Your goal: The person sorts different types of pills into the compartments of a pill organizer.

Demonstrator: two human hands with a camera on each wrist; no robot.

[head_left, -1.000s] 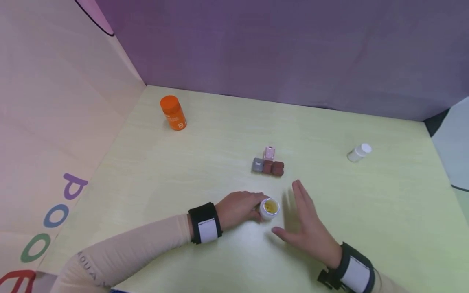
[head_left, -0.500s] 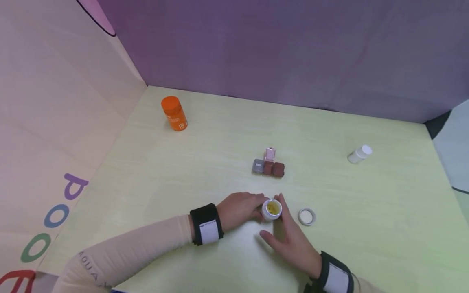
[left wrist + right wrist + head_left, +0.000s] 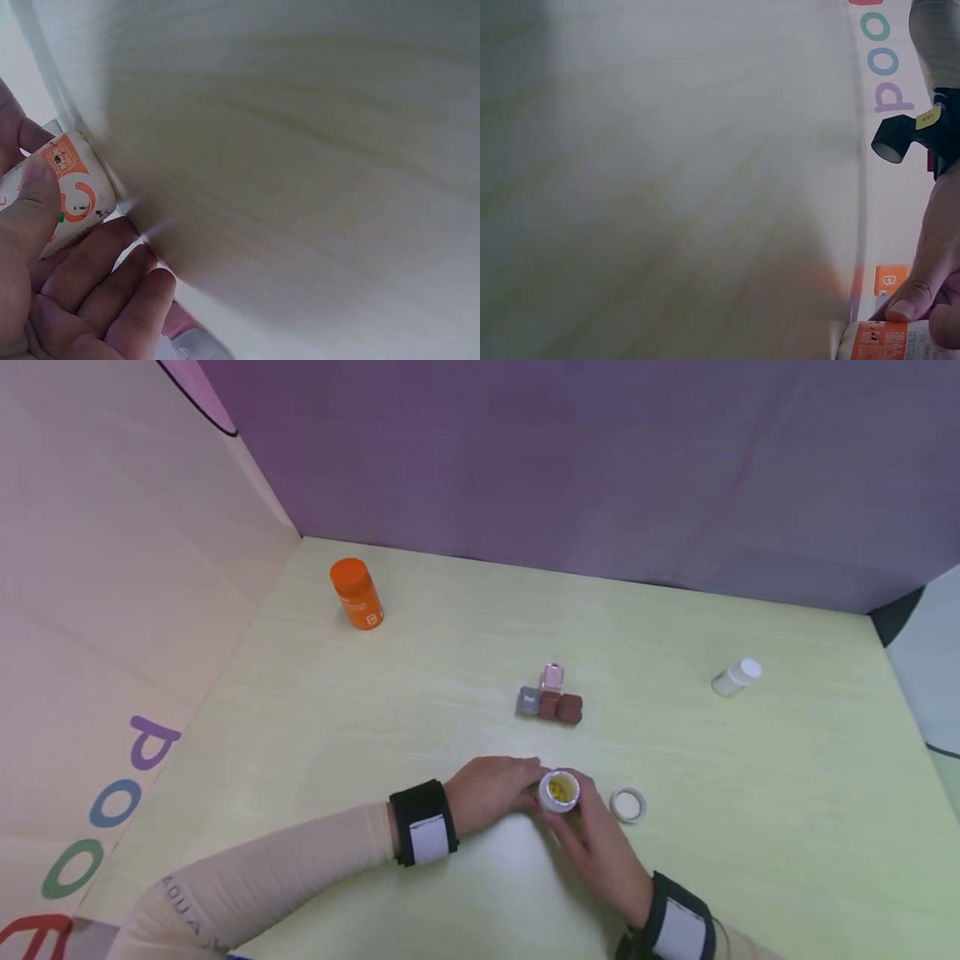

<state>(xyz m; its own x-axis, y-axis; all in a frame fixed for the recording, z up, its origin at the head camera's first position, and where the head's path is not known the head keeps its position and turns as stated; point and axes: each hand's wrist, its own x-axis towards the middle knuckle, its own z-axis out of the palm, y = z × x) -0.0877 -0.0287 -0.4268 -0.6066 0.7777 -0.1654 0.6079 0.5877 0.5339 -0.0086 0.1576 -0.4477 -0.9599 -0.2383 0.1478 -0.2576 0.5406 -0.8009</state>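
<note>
I see the white jar (image 3: 558, 810) between the person's two hands, in the middle of the bench (image 3: 420, 677) from left edge to right edge, toward its near part. The left hand (image 3: 491, 789) is clamped on the jar from the left: in the left wrist view its thumb lies across the orange-and-white label (image 3: 79, 195), and its fingers bend close under it. The right hand (image 3: 603, 852) is clamped on the opposite side, with thumb and fingers at the wall. Through the jar's mouth I see yellow pieces (image 3: 559, 790); whether its base touches the bench, I cannot tell.

The round white cap (image 3: 627, 805) lies flat just beside the right hand, on the side of the right edge. Farther toward the far edge (I read this from the head view only) a grey block (image 3: 528, 700), a pink block (image 3: 552, 677) and two brown blocks (image 3: 558, 707) make one small cluster. The orange bottle (image 3: 358, 597) stands near the far left corner, and a small white bottle (image 3: 735, 677) is well apart, toward the far right corner.
</note>
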